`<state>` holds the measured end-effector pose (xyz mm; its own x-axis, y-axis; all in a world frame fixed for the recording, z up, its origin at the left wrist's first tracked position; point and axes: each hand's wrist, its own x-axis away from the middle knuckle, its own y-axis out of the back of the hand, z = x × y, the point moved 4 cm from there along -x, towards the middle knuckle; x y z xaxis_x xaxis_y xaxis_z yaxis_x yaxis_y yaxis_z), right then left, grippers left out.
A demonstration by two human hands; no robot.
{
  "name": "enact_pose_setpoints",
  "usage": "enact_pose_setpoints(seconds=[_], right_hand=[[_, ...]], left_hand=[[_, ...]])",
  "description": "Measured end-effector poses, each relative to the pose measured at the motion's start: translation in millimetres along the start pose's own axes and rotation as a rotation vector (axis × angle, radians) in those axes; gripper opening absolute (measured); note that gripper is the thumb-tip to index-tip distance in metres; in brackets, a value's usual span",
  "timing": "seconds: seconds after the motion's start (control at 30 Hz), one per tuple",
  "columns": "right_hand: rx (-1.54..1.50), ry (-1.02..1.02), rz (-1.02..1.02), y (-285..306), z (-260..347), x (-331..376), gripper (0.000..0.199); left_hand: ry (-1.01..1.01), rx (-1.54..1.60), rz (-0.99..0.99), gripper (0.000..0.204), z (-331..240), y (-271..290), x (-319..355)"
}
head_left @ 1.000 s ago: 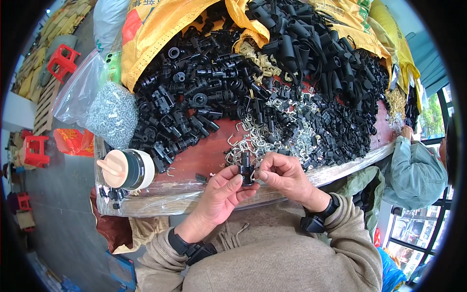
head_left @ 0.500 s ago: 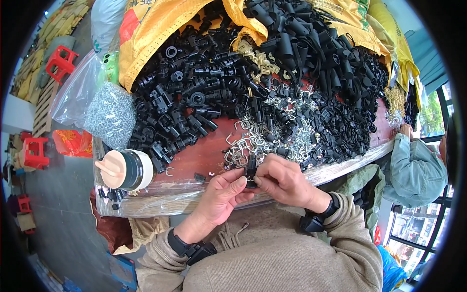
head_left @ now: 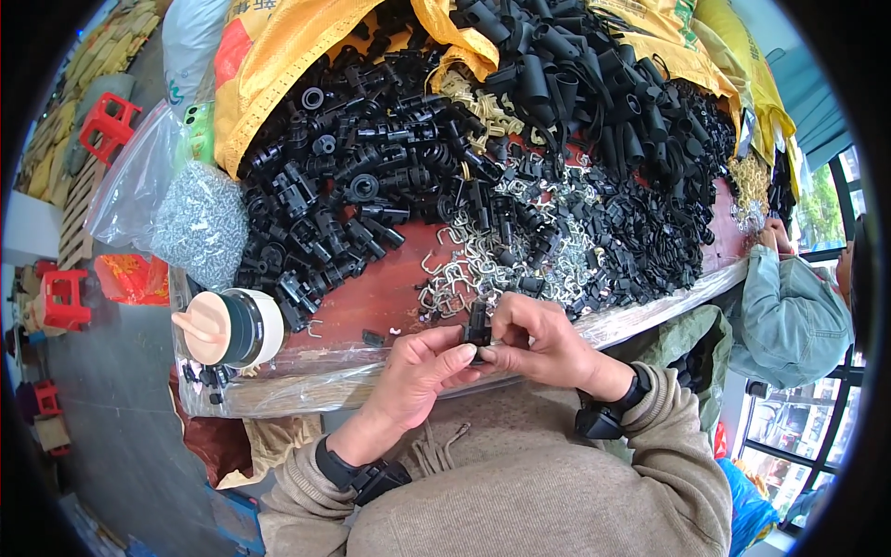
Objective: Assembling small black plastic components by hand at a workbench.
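Left hand (head_left: 419, 369) and right hand (head_left: 536, 342) meet at table edge, fingertips of both pinched together on small black clip (head_left: 477, 327) held between them. Wire hooks (head_left: 464, 278) just beyond hands; black parts heap (head_left: 371, 176) farther out; cup (head_left: 232, 327) left of left hand.

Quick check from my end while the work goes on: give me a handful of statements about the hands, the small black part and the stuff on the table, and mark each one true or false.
1. Both hands grip one small black part between them. True: the left hand and right hand meet on it.
2. The part rests on the table. False: it is held above the table's near edge.
3. A pile of bent metal clips lies just beyond the hands. True.
4. The cream-lidded bottle stands to the person's right. False: it lies on its side at the left.
5. Another person's sleeve shows at the right. True.
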<state>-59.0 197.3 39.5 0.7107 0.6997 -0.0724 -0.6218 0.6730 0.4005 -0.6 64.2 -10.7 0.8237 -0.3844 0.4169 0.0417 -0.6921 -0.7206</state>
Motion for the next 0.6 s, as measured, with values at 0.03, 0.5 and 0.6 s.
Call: enact_pose_setpoints(seconds=[0.03, 0.5, 0.6], right_hand=[[0.002, 0.002, -0.003, 1, -2, 0, 0.016], [1.037, -0.144, -0.366, 132, -101, -94, 0.018], [1.072, -0.316, -0.366, 134, -110, -99, 0.018]], left_hand=[[0.004, -0.018, 0.000, 0.027, -1, 0, 0], [-0.012, -0.004, 0.021, 0.026, -6, 0, -2], [-0.015, 0.002, 0.000, 0.025, -3, 2, -1]])
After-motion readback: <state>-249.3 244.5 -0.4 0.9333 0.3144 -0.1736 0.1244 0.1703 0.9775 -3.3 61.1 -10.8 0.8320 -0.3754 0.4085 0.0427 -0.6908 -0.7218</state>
